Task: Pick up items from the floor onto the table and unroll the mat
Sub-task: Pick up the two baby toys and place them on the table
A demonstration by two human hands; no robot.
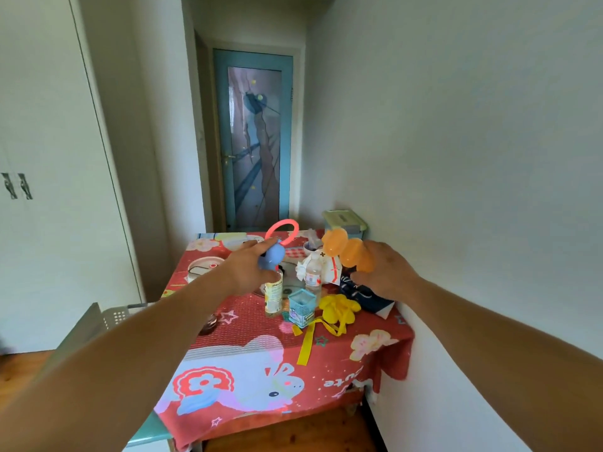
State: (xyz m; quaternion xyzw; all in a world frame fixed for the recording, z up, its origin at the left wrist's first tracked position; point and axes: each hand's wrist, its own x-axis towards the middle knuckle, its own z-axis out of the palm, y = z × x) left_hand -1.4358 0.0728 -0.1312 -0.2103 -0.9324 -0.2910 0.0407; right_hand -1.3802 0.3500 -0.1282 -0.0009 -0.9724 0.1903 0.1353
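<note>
Blue toy with a pink ring sits in the left hand, fingers curled round its body and the ring sticking up past them. The right hand grips a lumpy orange toy, which bulges beyond its fingers. Both arms reach forward above the red-clothed table.

You're in a home, in a small lived-in room: white wardrobe doors on your left, a blue glazed door down the passage, a wooden floor, and a table under a cartoon tablecloth, cluttered with household bits.
</note>
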